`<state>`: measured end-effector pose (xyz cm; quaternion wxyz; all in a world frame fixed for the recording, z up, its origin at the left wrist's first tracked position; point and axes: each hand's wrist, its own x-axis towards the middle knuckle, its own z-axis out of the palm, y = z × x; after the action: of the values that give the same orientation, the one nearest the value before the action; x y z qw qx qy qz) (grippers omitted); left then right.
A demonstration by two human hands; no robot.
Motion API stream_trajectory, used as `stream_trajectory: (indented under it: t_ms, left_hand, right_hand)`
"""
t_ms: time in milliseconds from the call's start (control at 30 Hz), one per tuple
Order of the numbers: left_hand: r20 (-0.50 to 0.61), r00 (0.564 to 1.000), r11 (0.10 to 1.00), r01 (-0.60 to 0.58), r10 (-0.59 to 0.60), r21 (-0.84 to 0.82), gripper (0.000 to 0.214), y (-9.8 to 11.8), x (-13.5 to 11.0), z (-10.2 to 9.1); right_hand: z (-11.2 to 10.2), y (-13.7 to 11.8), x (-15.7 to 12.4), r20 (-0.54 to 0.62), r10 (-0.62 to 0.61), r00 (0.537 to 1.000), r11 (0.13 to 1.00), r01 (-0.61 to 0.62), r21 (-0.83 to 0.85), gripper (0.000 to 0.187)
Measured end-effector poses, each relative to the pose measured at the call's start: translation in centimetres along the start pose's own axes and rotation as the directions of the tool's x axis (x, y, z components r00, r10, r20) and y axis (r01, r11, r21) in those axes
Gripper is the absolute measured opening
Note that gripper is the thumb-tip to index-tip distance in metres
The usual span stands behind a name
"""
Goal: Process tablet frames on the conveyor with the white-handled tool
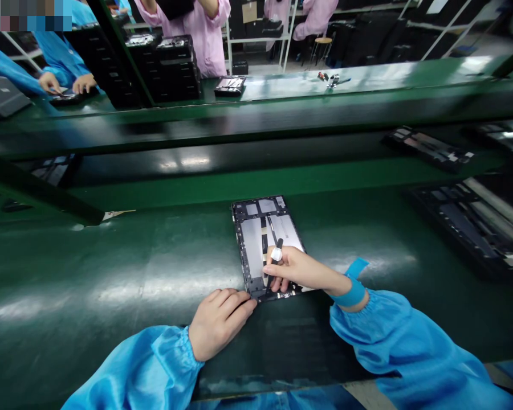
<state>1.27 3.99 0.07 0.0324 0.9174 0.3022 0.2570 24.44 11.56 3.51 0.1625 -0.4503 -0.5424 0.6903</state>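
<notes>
Tablet housing [267, 245], inner side up, lying flat on the green bench [111, 273] directly ahead of the wearer and tilted slightly from the bench edge; dark frame surrounds pale metal panels. Left hand [219, 324] lies at the near edge of the housing, its fingers [233, 302] together and draped over that edge; whether they pinch it or only rest there cannot be told. Right hand [297, 270] lies over the lower right part of the housing, its fingers [284, 259] clamped around a black pen-shaped tool [275, 256], whose tip points down into the housing near its lower edge. White band [276, 254] encircles one finger of this hand. Blue wrist strap [351, 291] circles the right wrist, with a loose tab [357, 267] standing off it. Blue gathered sleeves [154, 364] cover both forearms.

Background, right: black trays [465, 222] holding tablet parts stand on the bench. Background, far side: a second green bench [367, 77] carries small hand tools [330, 80], a tablet-like unit [229, 85] and stacks of black trays [175, 68]. Co-worker in a blue sleeve [60, 57], upper left, has both hands [66, 83] at a dark unit [70, 97]. Co-worker in a pink smock [188, 40] stands beyond the stacks.
</notes>
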Motion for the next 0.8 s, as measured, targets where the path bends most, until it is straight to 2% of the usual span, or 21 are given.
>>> stream_trajectory:
  t_ms: [800]
  left_hand:
    - [0.014,1.0,1.0,0.005,-0.005,0.015,0.018,-0.05,-0.1,0.05]
  right_hand:
    - [0.44,0.49,0.01,-0.012,-0.031,0.999,0.999,0.03,-0.044,0.033]
